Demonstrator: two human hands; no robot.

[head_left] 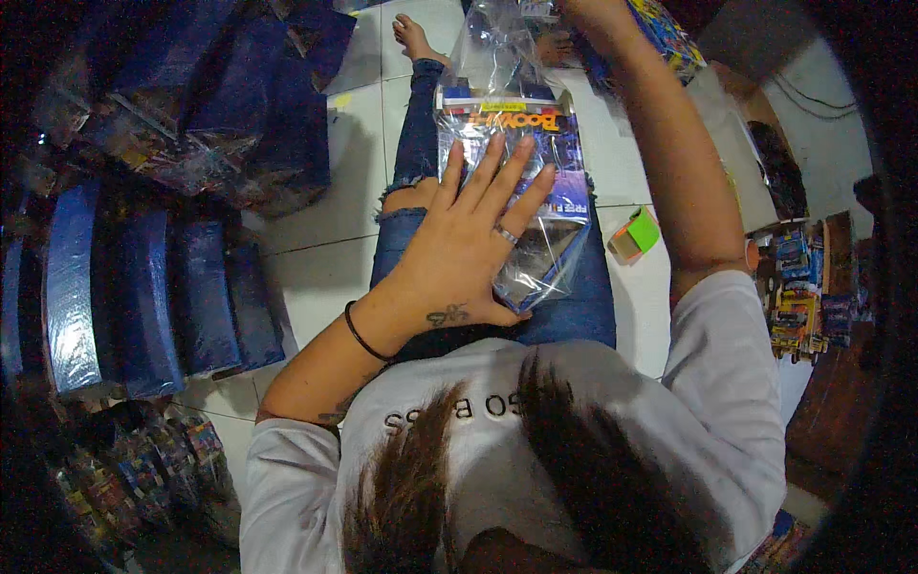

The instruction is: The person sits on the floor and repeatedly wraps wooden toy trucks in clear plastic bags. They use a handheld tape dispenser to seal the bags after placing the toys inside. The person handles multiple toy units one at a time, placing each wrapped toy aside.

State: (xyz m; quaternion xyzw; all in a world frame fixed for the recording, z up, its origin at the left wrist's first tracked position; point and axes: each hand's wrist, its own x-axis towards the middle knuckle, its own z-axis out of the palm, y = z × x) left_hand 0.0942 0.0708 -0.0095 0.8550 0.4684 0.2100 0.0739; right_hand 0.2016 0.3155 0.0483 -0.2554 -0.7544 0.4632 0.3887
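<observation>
Across my jeans-covered lap (411,244) lies a flat blue and purple printed pack (564,148) inside a clear plastic bag (497,43). My left hand (469,230) rests palm down on the pack, its fingers spread, with a ring on one finger. The bag's upper end stretches away from me toward the top edge of the picture. My right hand (595,11) reaches to that edge, to the right of the bag. Its fingers are cut off by the frame, so what it touches is hidden.
A small green and orange object (635,234) sits on the white tiled floor (320,230) by my right thigh. Shiny blue wrapped packs (143,297) stand at left, below large dark wrapped bundles (229,86). Colourful small packs (801,287) are stacked at right.
</observation>
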